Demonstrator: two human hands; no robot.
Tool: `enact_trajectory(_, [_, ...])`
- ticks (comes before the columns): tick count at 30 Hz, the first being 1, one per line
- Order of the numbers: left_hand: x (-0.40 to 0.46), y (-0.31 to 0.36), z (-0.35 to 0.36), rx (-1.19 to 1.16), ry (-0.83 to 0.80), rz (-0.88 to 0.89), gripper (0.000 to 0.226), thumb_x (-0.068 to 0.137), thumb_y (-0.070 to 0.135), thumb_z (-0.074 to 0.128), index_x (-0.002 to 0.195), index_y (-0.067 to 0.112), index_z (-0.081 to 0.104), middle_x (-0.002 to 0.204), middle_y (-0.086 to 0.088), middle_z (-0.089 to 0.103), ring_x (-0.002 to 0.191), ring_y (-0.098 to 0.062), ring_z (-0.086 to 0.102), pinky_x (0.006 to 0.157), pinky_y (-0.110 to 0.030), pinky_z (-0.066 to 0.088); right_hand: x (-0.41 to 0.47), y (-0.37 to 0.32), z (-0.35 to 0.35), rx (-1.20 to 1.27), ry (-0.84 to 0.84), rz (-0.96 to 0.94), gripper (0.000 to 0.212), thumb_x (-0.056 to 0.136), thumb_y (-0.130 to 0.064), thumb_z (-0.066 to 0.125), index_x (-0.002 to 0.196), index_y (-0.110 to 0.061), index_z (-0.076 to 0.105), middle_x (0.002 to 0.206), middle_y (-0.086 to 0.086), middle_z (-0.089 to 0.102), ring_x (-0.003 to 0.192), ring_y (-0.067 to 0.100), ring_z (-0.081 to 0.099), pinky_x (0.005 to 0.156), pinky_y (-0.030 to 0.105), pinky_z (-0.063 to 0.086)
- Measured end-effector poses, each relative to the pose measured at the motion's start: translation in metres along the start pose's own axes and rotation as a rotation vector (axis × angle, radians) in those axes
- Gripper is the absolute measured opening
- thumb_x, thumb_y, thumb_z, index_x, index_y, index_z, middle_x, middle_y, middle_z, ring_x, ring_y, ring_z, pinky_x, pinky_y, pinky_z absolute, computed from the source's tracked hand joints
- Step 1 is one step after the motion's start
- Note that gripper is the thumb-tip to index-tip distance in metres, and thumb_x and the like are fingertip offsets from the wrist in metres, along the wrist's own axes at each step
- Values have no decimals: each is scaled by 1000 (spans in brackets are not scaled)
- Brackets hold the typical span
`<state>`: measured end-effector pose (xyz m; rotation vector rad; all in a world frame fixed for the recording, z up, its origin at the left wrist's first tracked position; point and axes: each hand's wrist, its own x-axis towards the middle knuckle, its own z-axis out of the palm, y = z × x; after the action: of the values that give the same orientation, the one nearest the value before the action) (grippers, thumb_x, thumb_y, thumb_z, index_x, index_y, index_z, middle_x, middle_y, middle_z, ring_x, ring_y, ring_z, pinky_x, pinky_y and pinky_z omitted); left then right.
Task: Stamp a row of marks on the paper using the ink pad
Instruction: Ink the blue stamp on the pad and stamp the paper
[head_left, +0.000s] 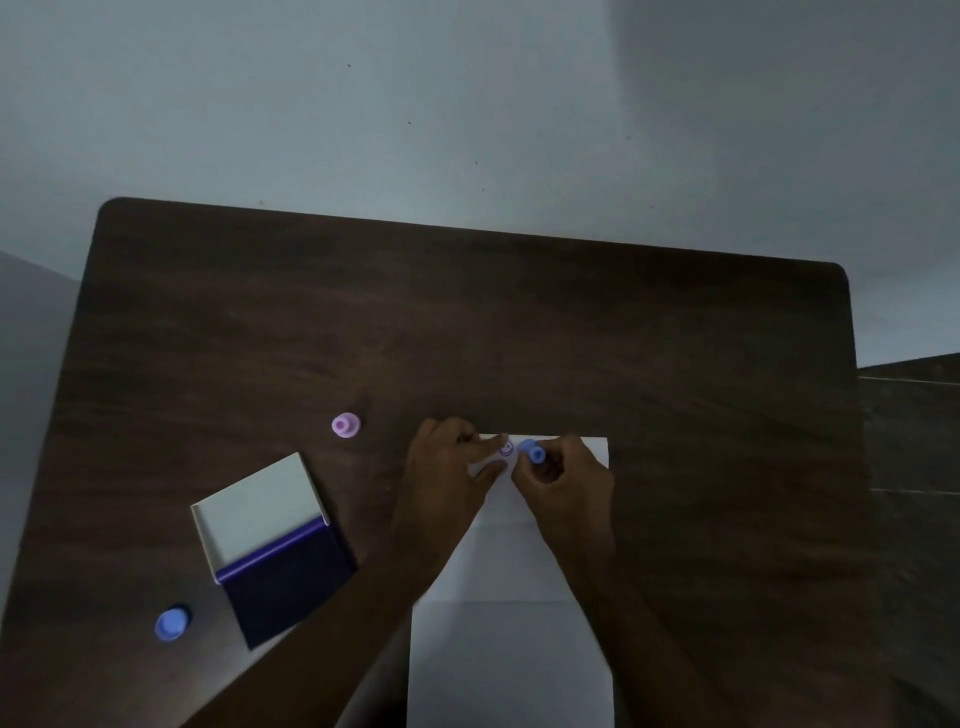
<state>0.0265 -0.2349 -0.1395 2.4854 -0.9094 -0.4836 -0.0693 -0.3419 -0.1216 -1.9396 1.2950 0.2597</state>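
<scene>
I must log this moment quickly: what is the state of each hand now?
Left hand: open, fingers pressing flat on the white paper sheet.
Right hand: closed, holding the small blue round stamp.

a dark wooden table (467, 322) stands against a pale grey wall (415, 104).

The big dark brown table (519, 322) looks like wood, with streaky grain and a dull top. The white sheet of paper (511, 649) is smooth and flat, with fold lines. The small round blue stamp (535, 453), pink stamp (345, 425) and blue cap (171, 623) look like smooth plastic.
</scene>
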Motion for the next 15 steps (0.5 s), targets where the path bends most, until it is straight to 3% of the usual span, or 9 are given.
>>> enact_trajectory(7, [1,-3,5,-8,7,-31,22,68,37,82,76,22,68,76,3,62,74,-6,40,63,-24,35,0,-1,1,-10,-19,18,38,81,-33,69,110,-12,55,110,7,62,82,4,42,77,16,31])
enact_trajectory(12, [0,-3,6,19,19,-33,27,64,40,84,74,26,64,70,7,59,70,-3,38,59,-22,34,-1,-6,-2,-45,-14,-17,34,84,-32,66,107,-10,57,109,10,63,89,13,52,82,22,37])
enact_trajectory(15, [-1,-2,5,4,25,-7,25,69,42,80,76,27,62,72,10,53,72,-4,39,60,-21,34,1,-11,-2,-114,-97,-9,34,87,-29,63,112,-8,56,113,12,61,99,20,55,89,26,38])
